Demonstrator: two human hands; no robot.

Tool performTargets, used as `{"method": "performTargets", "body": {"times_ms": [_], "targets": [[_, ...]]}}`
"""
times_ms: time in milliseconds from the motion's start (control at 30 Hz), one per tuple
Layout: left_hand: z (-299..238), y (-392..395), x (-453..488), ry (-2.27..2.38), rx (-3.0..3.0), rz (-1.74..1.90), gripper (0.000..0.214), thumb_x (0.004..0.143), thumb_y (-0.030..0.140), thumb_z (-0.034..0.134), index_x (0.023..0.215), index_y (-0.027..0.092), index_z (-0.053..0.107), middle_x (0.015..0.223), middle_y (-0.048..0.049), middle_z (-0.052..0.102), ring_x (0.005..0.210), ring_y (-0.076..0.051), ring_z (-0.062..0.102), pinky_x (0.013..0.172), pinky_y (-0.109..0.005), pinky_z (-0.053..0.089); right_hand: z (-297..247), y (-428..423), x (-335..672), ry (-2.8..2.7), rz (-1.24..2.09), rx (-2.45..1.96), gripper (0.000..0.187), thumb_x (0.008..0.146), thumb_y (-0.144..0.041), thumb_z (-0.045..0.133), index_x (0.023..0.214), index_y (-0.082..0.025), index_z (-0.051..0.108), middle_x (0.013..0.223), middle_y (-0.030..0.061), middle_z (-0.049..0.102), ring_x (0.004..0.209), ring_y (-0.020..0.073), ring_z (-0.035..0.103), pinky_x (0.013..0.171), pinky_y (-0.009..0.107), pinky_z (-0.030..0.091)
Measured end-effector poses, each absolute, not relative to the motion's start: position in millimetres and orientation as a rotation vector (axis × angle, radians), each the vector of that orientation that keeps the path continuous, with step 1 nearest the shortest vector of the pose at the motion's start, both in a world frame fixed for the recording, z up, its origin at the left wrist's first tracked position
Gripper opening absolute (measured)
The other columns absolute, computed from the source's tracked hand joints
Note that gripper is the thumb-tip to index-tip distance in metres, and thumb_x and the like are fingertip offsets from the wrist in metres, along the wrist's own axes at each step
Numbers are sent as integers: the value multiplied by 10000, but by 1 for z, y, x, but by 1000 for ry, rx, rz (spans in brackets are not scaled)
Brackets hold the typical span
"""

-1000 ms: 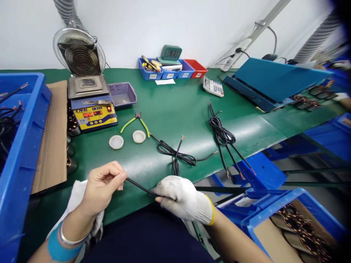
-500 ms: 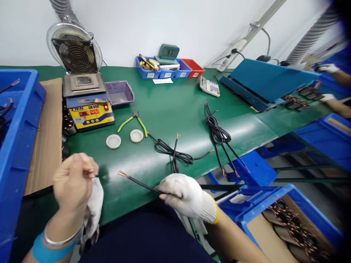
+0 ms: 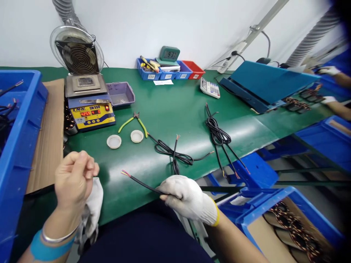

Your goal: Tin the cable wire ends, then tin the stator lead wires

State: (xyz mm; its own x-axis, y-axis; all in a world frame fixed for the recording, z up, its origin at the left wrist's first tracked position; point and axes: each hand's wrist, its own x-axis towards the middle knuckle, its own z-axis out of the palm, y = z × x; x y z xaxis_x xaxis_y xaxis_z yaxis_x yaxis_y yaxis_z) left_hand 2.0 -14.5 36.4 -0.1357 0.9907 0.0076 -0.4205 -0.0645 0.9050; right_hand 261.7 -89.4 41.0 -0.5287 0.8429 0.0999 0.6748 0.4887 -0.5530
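Observation:
My right hand [image 3: 183,195], in a white knit glove with a yellow cuff edge, is closed around a black cable [image 3: 144,184]. The cable's stripped end points left, its thin coloured wires fanned out. My bare left hand [image 3: 75,179] is curled into a loose fist above the bench's front edge, apart from the cable; what its fingers hold, if anything, is hidden. Below it hangs a white glove [image 3: 94,201]. Past the right hand lie a coiled black cable [image 3: 179,155] and a bundled black cable [image 3: 218,133] with several bare ends. Green-handled cutters [image 3: 134,118] lie spread open.
Two small white dishes [image 3: 114,141] stand near a yellow-and-blue solder pot [image 3: 94,115] and a purple tray [image 3: 120,94]. Blue bins [image 3: 24,120] flank the bench at left and at lower right [image 3: 290,191]. A calculator [image 3: 210,87] lies farther back. A co-worker's gloved hands show far right.
My left hand's fingers have loosened slightly. The cable's wire end has shifted a little to the right and my right hand keeps its hold. The solder pot's red digits have changed.

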Motion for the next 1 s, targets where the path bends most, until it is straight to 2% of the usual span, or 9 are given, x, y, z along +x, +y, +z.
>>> {"method": "performTargets", "body": {"times_ms": [67, 167, 267, 400, 567, 867, 1000], "targets": [[34, -18, 6, 900, 907, 1272, 200, 702, 328, 720, 681, 167, 602, 573, 23, 571, 406, -65, 476, 402, -192, 411, 41, -90, 262, -2355, 635, -1279, 228, 886, -288, 454, 905, -170, 648, 745, 39, 663, 708, 131, 612, 678, 236, 454], [28, -29, 16, 833, 960, 932, 287, 674, 338, 746, 868, 154, 641, 635, -8, 617, 436, -85, 525, 414, -202, 441, 41, -89, 260, -2357, 626, -1283, 249, 896, -298, 435, 921, -173, 648, 739, 41, 660, 719, 132, 610, 695, 238, 452], [24, -35, 23, 836, 872, 916, 167, 715, 287, 719, 752, 154, 624, 600, 10, 608, 408, -62, 498, 423, -193, 443, 40, -89, 257, -2391, 630, -1321, 260, 901, -309, 424, 907, -180, 650, 739, 43, 656, 727, 133, 607, 699, 237, 446], [25, -35, 26, 877, 741, 967, 206, 664, 276, 767, 631, 147, 610, 610, 5, 647, 417, -56, 528, 469, -184, 465, 37, -89, 251, -2441, 644, -1353, 253, 893, -315, 431, 899, -188, 650, 739, 44, 652, 721, 135, 603, 677, 234, 432], [26, -34, 29, 908, 643, 1019, 226, 597, 291, 813, 601, 144, 641, 560, 11, 647, 398, -44, 522, 483, -167, 461, 33, -86, 237, -2523, 684, -1345, 213, 865, -307, 464, 914, -205, 645, 721, 22, 638, 678, 139, 588, 631, 242, 394], [25, -33, 30, 947, 642, 1064, 229, 596, 314, 808, 619, 130, 673, 576, -1, 657, 424, -47, 525, 496, -174, 487, 29, -81, 219, -2616, 637, -1366, 166, 827, -343, 530, 897, -233, 632, 707, -6, 623, 643, 138, 562, 579, 247, 327], [25, -31, 30, 936, 606, 1088, 225, 587, 305, 813, 631, 131, 678, 594, -1, 667, 431, -45, 531, 504, -170, 490, 27, -81, 215, -2561, 643, -1340, 176, 848, -328, 502, 889, -224, 638, 683, -6, 612, 621, 129, 554, 577, 242, 344]]}}
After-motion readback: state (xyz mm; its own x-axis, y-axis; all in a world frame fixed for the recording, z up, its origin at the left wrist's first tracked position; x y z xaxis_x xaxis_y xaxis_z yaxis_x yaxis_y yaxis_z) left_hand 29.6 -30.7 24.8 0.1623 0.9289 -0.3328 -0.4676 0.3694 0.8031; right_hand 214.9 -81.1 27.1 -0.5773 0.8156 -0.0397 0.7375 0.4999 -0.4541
